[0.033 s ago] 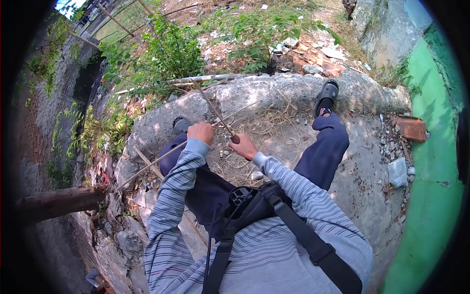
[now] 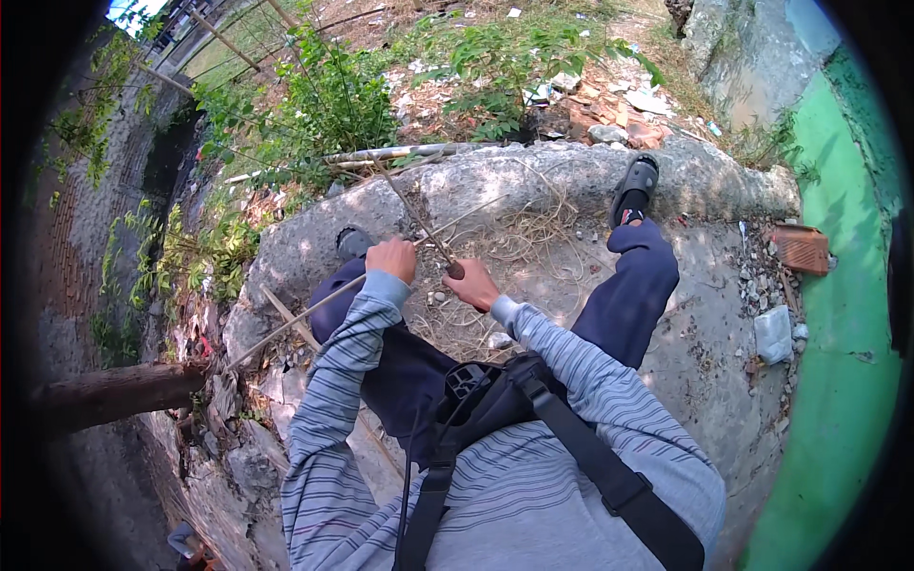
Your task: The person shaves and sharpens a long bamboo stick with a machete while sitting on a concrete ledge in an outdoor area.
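Observation:
My left hand (image 2: pixel 391 259) is closed around a thin pale strip that looks like bamboo (image 2: pixel 297 321). The strip slants from beside my left leg, through the fist, to a tip lying over the ground between my feet. In my right hand (image 2: pixel 475 285) is the handle of a long, narrow knife (image 2: pixel 407 201), its dark round butt showing near the thumb. The blade points forward and left, crossing the strip just right of my left fist. Whether its edge touches the strip is hard to make out. Curly pale shavings (image 2: pixel 547 238) lie beyond my hands.
My feet, in dark clogs (image 2: pixel 636 179), rest by a raised concrete edge (image 2: pixel 495 176). Beyond it are green bushes (image 2: pixel 333 105) and rubble. A green wall (image 2: pixel 819 409), an orange brick (image 2: pixel 800 249) and a white bag (image 2: pixel 772 335) are at right. A log (image 2: pixel 124 395) juts in at left.

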Motion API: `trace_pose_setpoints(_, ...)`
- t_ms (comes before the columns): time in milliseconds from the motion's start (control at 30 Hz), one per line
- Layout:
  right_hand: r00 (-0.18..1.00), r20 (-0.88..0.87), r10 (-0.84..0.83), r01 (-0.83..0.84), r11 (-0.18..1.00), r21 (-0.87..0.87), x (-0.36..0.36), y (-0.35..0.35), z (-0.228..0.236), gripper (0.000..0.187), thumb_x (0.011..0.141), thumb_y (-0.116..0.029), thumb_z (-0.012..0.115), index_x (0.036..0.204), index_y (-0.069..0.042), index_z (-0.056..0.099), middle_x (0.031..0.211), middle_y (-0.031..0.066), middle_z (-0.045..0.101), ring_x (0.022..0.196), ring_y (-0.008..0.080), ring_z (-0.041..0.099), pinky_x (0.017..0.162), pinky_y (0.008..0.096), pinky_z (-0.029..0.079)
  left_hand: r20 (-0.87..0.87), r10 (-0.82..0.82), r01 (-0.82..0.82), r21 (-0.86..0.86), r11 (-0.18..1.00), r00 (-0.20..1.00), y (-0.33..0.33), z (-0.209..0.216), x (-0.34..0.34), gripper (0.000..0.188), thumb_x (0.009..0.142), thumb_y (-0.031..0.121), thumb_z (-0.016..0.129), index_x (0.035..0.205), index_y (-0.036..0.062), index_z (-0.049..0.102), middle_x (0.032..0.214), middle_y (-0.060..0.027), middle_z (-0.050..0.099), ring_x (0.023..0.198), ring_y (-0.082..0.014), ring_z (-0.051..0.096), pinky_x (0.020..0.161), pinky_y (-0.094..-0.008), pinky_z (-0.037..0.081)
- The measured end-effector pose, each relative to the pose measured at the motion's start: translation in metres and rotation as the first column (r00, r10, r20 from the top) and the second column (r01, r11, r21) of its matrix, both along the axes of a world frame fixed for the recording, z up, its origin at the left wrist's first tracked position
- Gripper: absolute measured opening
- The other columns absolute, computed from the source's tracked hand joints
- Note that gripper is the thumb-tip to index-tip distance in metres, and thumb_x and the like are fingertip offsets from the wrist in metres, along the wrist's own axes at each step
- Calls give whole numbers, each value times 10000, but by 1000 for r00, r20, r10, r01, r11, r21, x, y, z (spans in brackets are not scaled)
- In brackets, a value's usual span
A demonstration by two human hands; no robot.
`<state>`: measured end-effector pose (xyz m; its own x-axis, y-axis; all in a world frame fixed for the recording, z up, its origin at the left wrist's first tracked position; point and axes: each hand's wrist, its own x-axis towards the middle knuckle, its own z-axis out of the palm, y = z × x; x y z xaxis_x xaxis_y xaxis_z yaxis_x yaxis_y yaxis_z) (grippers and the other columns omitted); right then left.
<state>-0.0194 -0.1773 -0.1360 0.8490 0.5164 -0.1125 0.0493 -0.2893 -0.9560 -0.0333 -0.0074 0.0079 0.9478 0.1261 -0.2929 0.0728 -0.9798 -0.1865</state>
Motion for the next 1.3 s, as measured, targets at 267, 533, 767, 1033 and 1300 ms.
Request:
trace_pose_setpoints(267,998,-58,-16,21,997,77,2,-9,26,347,763,-247,733,676,45,566,559,81,541,538,134,475,526,353,413,161,-95,84,76,994,982,-41,6,-4,161,841,155,608,763,93,734,779,-105,713,753,-256,724,602,-376,557)
trace_pose_setpoints(533,997,58,48,-50,998,34,12,-36,31,326,749,-229,738,681,40,567,540,98,488,539,119,431,511,358,392,274,-192,138,205,969,942,-76,-7,-18,82,828,114,597,782,61,640,690,-73,646,660,-203,695,523,-309,524)
trace_pose_setpoints(767,998,22,61,-60,997,-47,19,-48,12,284,723,-213,727,690,29,581,544,119,513,533,157,464,531,376,413,230,-248,188,253,949,941,-91,-26,-35,89,843,111,576,784,77,632,687,-24,609,635,-141,645,488,-281,481)
trace_pose_setpoints(1033,999,34,20,-19,999,-33,18,-42,2,264,692,-201,707,680,32,583,563,168,527,509,225,477,542,397,421,143,-259,206,311,928,955,-93,-16,-28,111,847,178,592,789,98,641,700,10,602,680,-124,642,502,-267,478)
trace_pose_setpoints(1300,988,-14,-156,149,963,-223,55,-64,-53,294,707,-251,709,751,27,623,680,209,610,636,351,617,635,438,479,251,-239,192,199,961,938,-89,-16,-24,109,834,141,593,751,109,655,701,-9,628,669,-151,664,543,-300,499)
